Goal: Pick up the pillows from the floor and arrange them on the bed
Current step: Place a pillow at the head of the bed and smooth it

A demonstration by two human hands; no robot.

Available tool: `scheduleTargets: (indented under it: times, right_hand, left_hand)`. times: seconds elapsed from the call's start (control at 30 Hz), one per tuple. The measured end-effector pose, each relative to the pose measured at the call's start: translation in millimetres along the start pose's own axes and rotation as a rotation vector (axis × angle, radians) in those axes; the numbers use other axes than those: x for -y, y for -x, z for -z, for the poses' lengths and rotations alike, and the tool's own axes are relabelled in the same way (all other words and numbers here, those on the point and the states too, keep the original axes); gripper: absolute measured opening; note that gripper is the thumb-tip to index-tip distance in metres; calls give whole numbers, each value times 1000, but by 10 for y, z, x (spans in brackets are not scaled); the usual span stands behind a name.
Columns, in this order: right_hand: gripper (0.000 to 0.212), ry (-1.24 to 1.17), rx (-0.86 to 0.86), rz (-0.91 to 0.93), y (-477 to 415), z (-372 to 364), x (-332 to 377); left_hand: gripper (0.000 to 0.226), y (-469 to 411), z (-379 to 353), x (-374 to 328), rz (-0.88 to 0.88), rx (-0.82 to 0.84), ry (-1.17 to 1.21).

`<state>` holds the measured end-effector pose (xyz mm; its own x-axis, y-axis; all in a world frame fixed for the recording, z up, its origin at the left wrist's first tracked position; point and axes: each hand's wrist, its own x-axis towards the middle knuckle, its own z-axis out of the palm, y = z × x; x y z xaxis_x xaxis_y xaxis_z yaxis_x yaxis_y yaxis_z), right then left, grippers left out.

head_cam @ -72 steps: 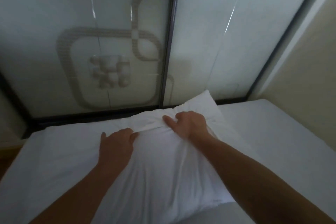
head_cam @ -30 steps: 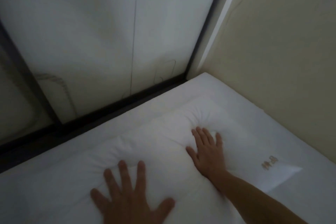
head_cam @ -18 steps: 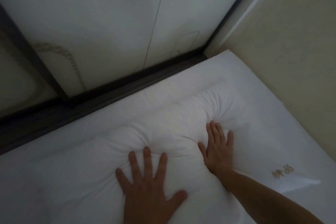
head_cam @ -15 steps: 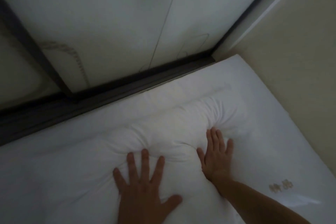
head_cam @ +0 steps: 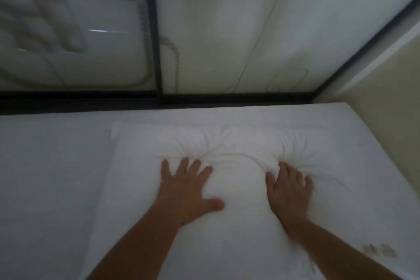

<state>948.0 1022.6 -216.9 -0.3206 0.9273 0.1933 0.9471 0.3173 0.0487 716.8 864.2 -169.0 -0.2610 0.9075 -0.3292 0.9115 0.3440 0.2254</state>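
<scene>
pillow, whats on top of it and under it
On top of the pillow: the left hand and right hand, both pressed flat. Under it is the bed; the sheet beneath the pillow is covered.

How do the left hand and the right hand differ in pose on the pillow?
The left hand lies flat with its fingers spread wide; the right hand keeps its fingers closer together. The right hand sinks into deeper creases than the left hand. Both press palm-down on the pillow, gripping nothing.
</scene>
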Motion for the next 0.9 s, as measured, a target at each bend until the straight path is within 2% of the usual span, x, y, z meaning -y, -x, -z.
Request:
scheduleTargets:
  times: [0.1, 0.17, 0.23, 0.3, 0.43, 0.47, 0.53, 0.63, 0.73, 0.9]
  right_hand:
    - [40, 39, -13, 11, 30, 114, -33]
    - [36, 26, 22, 14, 14, 194, -29]
    - [40, -14, 105, 39, -23, 272, -38]
    - [54, -74, 165, 51, -109, 325, -100]
    - [73, -159, 44, 106, -260, 476, -248]
    - [73, -173, 18, 120, -287, 538, -291]
    - [69, -195, -29, 133, -367, 688, -370]
    - [66, -197, -81, 113, -586, 952, -506]
    - [60, -180, -127, 90, -896, 1204, -759]
    - [66, -149, -277, 27, -1432, 1510, -1461]
  left_hand:
    - [99, 148, 125, -88, 67, 42, 27]
    - [106, 319, 108, -140, 112, 36, 26]
    - [114, 474, 81, -160, 150, 29, 12]
    - [104, 573, 61, -170, 179, 16, -28]
    - [39, 669, 62, -293, 147, -233, -165]
    - [33, 694, 79, -346, 119, -300, -149]
    - [35, 726, 111, -410, 26, -465, -119]
    - [27, 701, 297, -567, 14, -675, -89]
    - [33, 617, 542, -889, -3, -769, -100]
    - [18, 379, 809, -1660, -40, -820, -59]
